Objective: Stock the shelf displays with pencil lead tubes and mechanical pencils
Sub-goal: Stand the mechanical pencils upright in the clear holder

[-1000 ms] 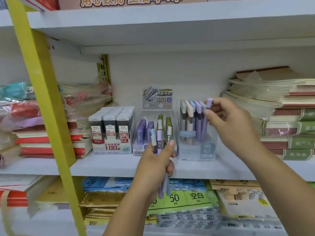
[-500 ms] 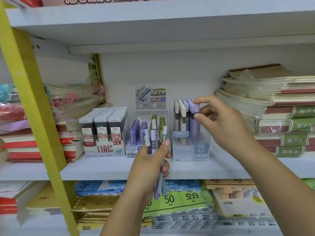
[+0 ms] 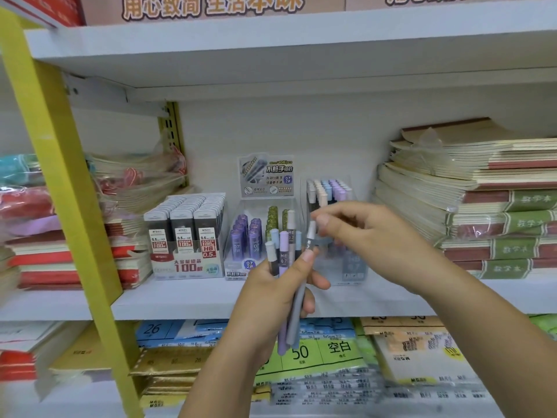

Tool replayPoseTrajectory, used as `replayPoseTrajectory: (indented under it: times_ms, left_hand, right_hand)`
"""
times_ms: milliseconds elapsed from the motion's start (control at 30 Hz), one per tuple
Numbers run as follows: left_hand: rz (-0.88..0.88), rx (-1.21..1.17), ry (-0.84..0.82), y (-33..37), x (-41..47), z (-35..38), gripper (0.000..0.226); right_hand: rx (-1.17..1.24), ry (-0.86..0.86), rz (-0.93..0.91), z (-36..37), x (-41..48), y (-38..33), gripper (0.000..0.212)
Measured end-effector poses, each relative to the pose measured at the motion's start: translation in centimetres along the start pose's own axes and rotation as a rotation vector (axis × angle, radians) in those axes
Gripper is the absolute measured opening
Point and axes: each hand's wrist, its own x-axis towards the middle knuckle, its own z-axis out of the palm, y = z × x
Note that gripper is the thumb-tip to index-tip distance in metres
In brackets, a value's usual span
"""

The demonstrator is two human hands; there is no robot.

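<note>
Head view: six pencils in the left hand, one pinched by the right

Three displays are seen side by side on the white shelf (image 3: 180,300). A lead box (image 3: 187,233) with three rows of black 0.5 HB packs is on the left. A tube display (image 3: 250,236) of purple and green tubes is in the middle. A clear pencil display (image 3: 328,191) of upright pastel-capped pencils is on the right. Notebooks (image 3: 497,206) are stacked at both ends of the shelf.

Six pencils (image 3: 283,254) can be counted, bundled upright in the left hand (image 3: 271,300) in front of the tube display. The fingers are curled round the barrels and the thumb is laid against them. The rightmost one, a grey pencil (image 3: 309,241), is pinched near its cap by the thumb and forefinger of the right hand (image 3: 370,236). That hand is held just in front of the pencil display, its other fingers loosely bent.
</note>
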Motion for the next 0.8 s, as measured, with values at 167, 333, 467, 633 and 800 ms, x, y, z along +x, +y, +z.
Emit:
replayPoseTrajectory:
  times_ms: [167, 333, 467, 633, 800]
  left_hand:
    - [-0.033, 0.015, -0.067, -0.1, -0.2, 0.4, 0.043]
    - [-0.068, -0.026, -0.052, -0.1, -0.3, 0.1, 0.046]
    - [-0.078, -0.034, -0.023, -0.1, -0.2, 0.0, 0.044]
    - [-0.038, -0.006, 0.003, -0.3, 0.0, 0.0, 0.052]
    - [-0.001, 0.132, 0.12, -1.0, 0.2, -0.8, 0.036]
  right_hand:
    - [0.222, 0.031, 0.041, 0.7, -0.2, 0.2, 0.009]
    - [0.399, 0.173, 0.064, -0.3, 0.3, 0.6, 0.012]
    - [0.452, 0.033, 0.082, -0.4, 0.0, 0.8, 0.022]
    - [0.451, 0.242, -0.013, -0.8, 0.3, 0.5, 0.03]
    - [0.246, 0.532, -0.253, -2.5, 0.1, 0.1, 0.029]
